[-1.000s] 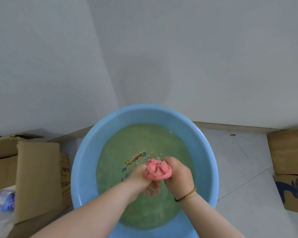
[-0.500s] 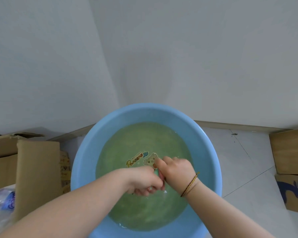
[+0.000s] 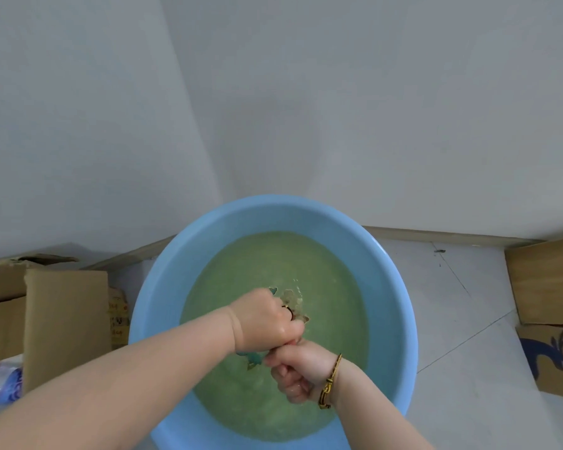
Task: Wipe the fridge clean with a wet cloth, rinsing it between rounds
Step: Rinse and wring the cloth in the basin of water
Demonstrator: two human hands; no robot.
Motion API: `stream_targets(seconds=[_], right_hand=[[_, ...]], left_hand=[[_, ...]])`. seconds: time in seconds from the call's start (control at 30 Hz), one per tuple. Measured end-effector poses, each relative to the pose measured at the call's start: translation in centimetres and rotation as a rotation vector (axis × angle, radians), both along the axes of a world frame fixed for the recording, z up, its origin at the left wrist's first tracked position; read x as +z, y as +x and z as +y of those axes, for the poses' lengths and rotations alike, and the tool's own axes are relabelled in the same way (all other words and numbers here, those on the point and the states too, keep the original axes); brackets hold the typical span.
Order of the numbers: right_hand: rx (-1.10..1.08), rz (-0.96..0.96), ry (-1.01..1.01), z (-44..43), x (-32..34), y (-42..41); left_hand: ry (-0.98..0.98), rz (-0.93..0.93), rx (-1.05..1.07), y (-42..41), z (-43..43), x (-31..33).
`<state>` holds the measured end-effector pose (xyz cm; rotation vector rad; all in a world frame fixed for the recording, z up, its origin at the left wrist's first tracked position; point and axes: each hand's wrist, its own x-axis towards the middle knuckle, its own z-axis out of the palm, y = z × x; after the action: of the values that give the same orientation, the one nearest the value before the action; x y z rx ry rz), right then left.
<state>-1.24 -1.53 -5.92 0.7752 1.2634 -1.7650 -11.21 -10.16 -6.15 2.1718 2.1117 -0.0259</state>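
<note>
A light blue plastic basin [image 3: 158,297] stands on the floor in a corner, holding cloudy greenish water [image 3: 267,264]. Both my hands are clenched into fists just above the water, pressed against each other. My left hand [image 3: 264,319], with a ring on one finger, lies over my right hand [image 3: 298,368], which has a woven bracelet [image 3: 330,381] at the wrist. The pink cloth does not show; it is hidden inside the two fists. A printed picture on the basin's bottom peeks out beside my hands.
An open cardboard box [image 3: 62,319] stands close against the basin's left side, with a clear plastic bag [image 3: 0,378] in front of it. Two more boxes [image 3: 546,280] sit at the right on the pale tiled floor [image 3: 452,319]. White walls rise right behind the basin.
The bunched pink cloth, visible between my hands a second ago, has vanished inside my fists. My left hand has rolled over the right, which dropped toward me.
</note>
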Motion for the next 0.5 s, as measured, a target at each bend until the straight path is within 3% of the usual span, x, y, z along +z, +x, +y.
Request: stream_targets(seconds=[0.07,0.13,0.17,0.23,0.3,0.33,0.43,0.5], right_hand=[[-0.056,-0.003,0.046,0.4,0.2,0.1],[-0.131,0.020,0.142,1.0,0.4,0.7],[-0.180,0.041,0.193,1.3,0.6,1.0],[-0.234,0.111,0.306,1.6,1.3,1.7],[-0.240,0.185,0.409,1.8,2.3,2.3],[-0.225,0.221,0.436,1.7,2.9,2.5],[-0.217,0.330,0.439,1.2,5.0,3.2],[-0.230,0.404,0.359,1.0,6.1,3.8]], left_hand=[[0.056,-0.144,0.105,0.4,-0.1,0.3],[0.157,-0.356,0.473,1.7,-0.5,0.6],[0.142,-0.499,0.691,2.1,-0.7,0.8],[0.070,-1.000,1.068,3.3,-1.3,2.0],[0.102,-1.481,1.169,4.5,-1.3,3.3],[0.110,-1.621,1.151,5.2,-1.3,3.8],[0.222,-1.776,1.104,6.3,-0.5,6.0],[0.326,-1.816,1.183,6.3,0.1,7.4]])
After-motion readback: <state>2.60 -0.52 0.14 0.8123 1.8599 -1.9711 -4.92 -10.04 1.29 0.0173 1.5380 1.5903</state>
